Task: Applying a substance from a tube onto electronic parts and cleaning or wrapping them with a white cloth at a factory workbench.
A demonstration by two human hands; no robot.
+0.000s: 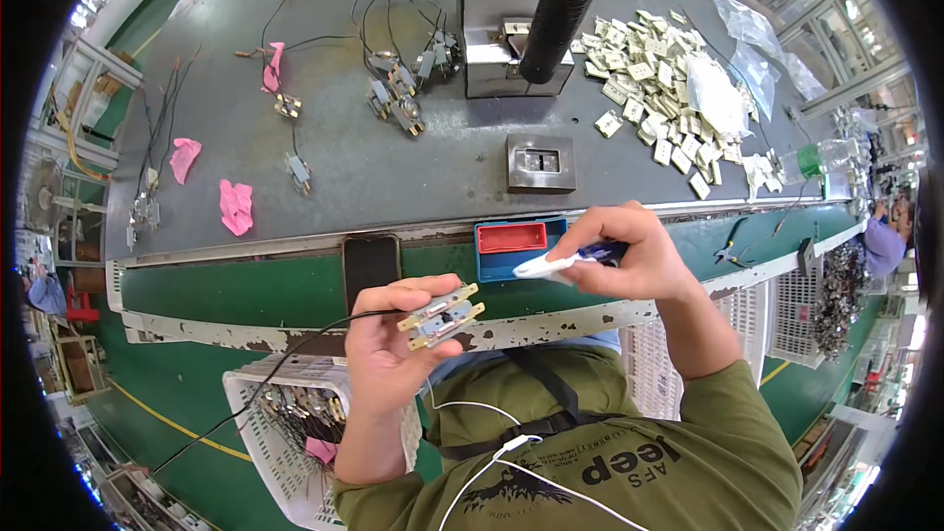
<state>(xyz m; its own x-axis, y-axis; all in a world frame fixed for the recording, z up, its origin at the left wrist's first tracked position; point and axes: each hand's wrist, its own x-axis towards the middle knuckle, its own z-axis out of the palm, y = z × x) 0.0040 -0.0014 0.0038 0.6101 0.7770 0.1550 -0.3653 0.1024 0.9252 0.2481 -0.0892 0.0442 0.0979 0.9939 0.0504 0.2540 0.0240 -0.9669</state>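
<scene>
In front of my body, my left hand [388, 334] grips a small grey electrical connector [442, 317] with brass-coloured tabs at its ends. A black cable runs from it to the lower left. My right hand [629, 254] is closed on a slim white and dark-blue tool [556, 264]; its exact kind does not show. The tool's white end points left, over a blue tray [497, 267] with a red inner box [511, 237]. Connector and tool are apart.
A black phone [372, 265] lies left of the tray. On the grey bench are a steel block [541, 164], a machine with a black column [565, 15], a pile of cream plastic parts [654, 79], wired connectors [396, 98] and pliers [730, 244]. A white crate [251, 413] stands lower left.
</scene>
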